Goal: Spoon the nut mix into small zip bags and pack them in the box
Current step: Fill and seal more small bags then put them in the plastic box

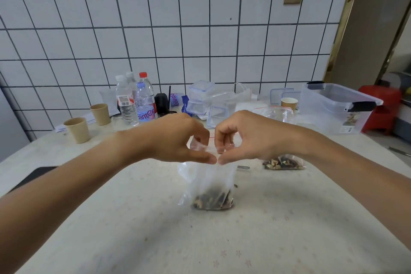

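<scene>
The tabletop (133,218) carries a clear plastic box (333,109) at its far right corner. At the middle stands a small zip bag (209,187), nut mix (211,201) in its bottom. The left hand (178,140) and right hand (249,135) pinch its top edge, thumbs almost touching

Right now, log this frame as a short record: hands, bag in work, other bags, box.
left hand: pinches zip bag top
right hand: pinches same top
zip bag: upright on table, nut mix at bottom
second filled bag: lying behind right wrist
clear box: far right, open; contents unclear
</scene>
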A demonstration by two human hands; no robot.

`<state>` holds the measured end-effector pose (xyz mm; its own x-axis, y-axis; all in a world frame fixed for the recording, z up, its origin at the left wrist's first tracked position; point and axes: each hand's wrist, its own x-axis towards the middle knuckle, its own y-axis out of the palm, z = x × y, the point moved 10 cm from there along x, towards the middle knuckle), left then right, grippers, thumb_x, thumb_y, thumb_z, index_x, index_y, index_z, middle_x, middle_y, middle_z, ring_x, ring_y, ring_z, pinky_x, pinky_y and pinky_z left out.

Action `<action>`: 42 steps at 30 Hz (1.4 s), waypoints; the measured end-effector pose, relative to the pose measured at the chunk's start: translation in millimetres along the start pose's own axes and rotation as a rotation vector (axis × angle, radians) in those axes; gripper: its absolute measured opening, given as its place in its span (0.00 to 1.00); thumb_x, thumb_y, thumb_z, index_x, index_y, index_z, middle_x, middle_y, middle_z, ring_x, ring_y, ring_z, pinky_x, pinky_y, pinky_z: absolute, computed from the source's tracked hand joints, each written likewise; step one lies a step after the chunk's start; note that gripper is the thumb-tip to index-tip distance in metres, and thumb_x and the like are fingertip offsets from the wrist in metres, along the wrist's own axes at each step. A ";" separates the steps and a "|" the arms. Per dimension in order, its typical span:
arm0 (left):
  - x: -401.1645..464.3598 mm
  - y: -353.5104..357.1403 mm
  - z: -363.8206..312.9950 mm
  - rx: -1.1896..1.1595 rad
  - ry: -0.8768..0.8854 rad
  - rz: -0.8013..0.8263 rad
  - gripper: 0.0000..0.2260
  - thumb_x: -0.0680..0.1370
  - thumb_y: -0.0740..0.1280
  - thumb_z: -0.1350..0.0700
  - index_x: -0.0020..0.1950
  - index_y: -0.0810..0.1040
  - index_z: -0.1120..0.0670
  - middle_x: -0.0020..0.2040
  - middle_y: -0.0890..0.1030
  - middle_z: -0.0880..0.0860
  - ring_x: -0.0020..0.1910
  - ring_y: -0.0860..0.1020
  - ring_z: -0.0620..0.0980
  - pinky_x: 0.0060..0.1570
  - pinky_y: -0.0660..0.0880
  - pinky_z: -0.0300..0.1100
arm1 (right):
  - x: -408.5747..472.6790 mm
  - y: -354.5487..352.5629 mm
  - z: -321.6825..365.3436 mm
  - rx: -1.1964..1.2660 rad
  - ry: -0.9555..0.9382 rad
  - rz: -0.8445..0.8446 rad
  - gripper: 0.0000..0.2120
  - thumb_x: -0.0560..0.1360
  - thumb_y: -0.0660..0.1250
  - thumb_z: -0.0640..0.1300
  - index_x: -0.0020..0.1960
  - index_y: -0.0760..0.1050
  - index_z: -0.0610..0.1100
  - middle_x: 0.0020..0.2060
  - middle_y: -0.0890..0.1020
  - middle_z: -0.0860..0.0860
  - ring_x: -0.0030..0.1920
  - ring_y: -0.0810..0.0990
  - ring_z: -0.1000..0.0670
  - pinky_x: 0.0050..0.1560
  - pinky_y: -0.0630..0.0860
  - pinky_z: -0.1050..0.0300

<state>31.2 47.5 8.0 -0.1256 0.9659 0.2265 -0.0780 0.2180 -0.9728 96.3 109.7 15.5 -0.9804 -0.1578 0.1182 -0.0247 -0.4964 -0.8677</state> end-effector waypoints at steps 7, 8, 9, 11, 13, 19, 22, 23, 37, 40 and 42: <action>13.2 10.9 18.4 -0.013 -0.148 0.158 0.26 0.67 0.72 0.26 0.48 0.80 0.46 0.40 0.77 0.38 0.40 0.76 0.36 0.36 0.68 0.34 | -7.4 -2.0 -6.4 -0.032 -0.017 -0.008 0.14 0.70 0.80 0.39 0.40 0.76 0.51 0.37 0.80 0.54 0.39 0.78 0.51 0.45 0.78 0.54; 14.4 11.0 17.8 -0.125 -0.153 0.170 0.22 0.67 0.76 0.31 0.47 0.79 0.48 0.40 0.79 0.40 0.40 0.78 0.38 0.37 0.71 0.35 | -8.7 -4.5 -8.8 -0.036 -0.013 -0.024 0.14 0.70 0.80 0.39 0.39 0.75 0.52 0.36 0.79 0.55 0.38 0.77 0.53 0.44 0.77 0.57; 15.0 10.3 15.9 -0.246 -0.154 0.176 0.19 0.68 0.79 0.37 0.45 0.79 0.49 0.40 0.80 0.43 0.39 0.80 0.43 0.38 0.75 0.38 | -9.9 -6.9 -11.0 -0.038 -0.009 -0.040 0.15 0.70 0.80 0.40 0.38 0.75 0.51 0.35 0.78 0.56 0.37 0.76 0.55 0.42 0.76 0.59; 13.9 7.7 9.9 -0.439 -0.149 0.184 0.16 0.69 0.82 0.46 0.42 0.77 0.50 0.39 0.81 0.46 0.37 0.82 0.51 0.39 0.80 0.45 | -11.0 -10.6 -14.1 -0.054 -0.001 -0.078 0.16 0.70 0.80 0.40 0.37 0.74 0.50 0.33 0.78 0.56 0.36 0.76 0.54 0.41 0.75 0.59; 12.0 5.5 1.6 -0.544 -0.123 0.200 0.14 0.69 0.83 0.49 0.42 0.77 0.48 0.38 0.81 0.45 0.35 0.82 0.53 0.40 0.81 0.49 | -11.0 -13.8 -17.1 -0.080 0.017 -0.121 0.17 0.70 0.81 0.42 0.35 0.71 0.50 0.32 0.77 0.53 0.36 0.76 0.48 0.40 0.75 0.54; 7.5 -9.5 -4.0 -0.547 -0.085 0.098 0.12 0.70 0.82 0.49 0.43 0.80 0.48 0.41 0.82 0.46 0.36 0.82 0.51 0.45 0.82 0.54 | -11.9 -18.4 -19.0 -0.120 0.021 -0.148 0.19 0.70 0.80 0.45 0.33 0.70 0.48 0.27 0.72 0.54 0.31 0.69 0.54 0.35 0.68 0.58; 2.5 -14.1 0.7 -0.500 -0.084 0.048 0.13 0.70 0.82 0.49 0.41 0.79 0.51 0.39 0.81 0.45 0.38 0.81 0.48 0.46 0.81 0.51 | -11.7 -16.1 -16.8 -0.184 -0.001 -0.115 0.15 0.70 0.80 0.51 0.36 0.74 0.49 0.28 0.73 0.55 0.31 0.70 0.55 0.34 0.68 0.63; 1.0 -14.5 2.0 -0.485 -0.082 0.041 0.13 0.70 0.82 0.49 0.40 0.79 0.50 0.39 0.81 0.45 0.39 0.82 0.48 0.46 0.81 0.50 | -12.0 -14.3 -18.3 -0.229 0.004 -0.086 0.14 0.70 0.80 0.54 0.37 0.76 0.50 0.29 0.74 0.56 0.32 0.72 0.56 0.34 0.70 0.63; -15.5 -18.5 28.6 -0.274 -0.113 -0.048 0.13 0.71 0.79 0.47 0.40 0.76 0.46 0.41 0.83 0.42 0.42 0.83 0.40 0.42 0.81 0.40 | -18.0 -19.5 -8.2 -0.756 -0.152 -0.070 0.17 0.77 0.65 0.67 0.49 0.85 0.56 0.47 0.82 0.61 0.53 0.72 0.56 0.62 0.65 0.56; -18.2 -16.4 32.0 -0.307 -0.125 -0.058 0.11 0.72 0.78 0.48 0.43 0.77 0.48 0.41 0.82 0.41 0.43 0.82 0.39 0.42 0.80 0.36 | -19.7 -17.4 -7.1 -0.817 -0.175 -0.090 0.16 0.79 0.64 0.65 0.51 0.84 0.56 0.48 0.81 0.60 0.53 0.73 0.55 0.57 0.63 0.58; -19.8 -12.6 35.0 -0.327 -0.139 -0.035 0.10 0.73 0.77 0.49 0.45 0.78 0.48 0.44 0.82 0.38 0.44 0.82 0.39 0.44 0.81 0.37 | -19.6 -20.2 -12.2 -0.738 -0.138 -0.117 0.14 0.79 0.65 0.63 0.51 0.84 0.56 0.45 0.79 0.60 0.51 0.73 0.56 0.54 0.65 0.59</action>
<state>0.1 20.7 17.4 -0.2632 0.9338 0.2425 0.2330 0.3054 -0.9233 113.7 133.3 24.8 -0.9311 -0.2686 0.2466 -0.2991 0.1758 -0.9379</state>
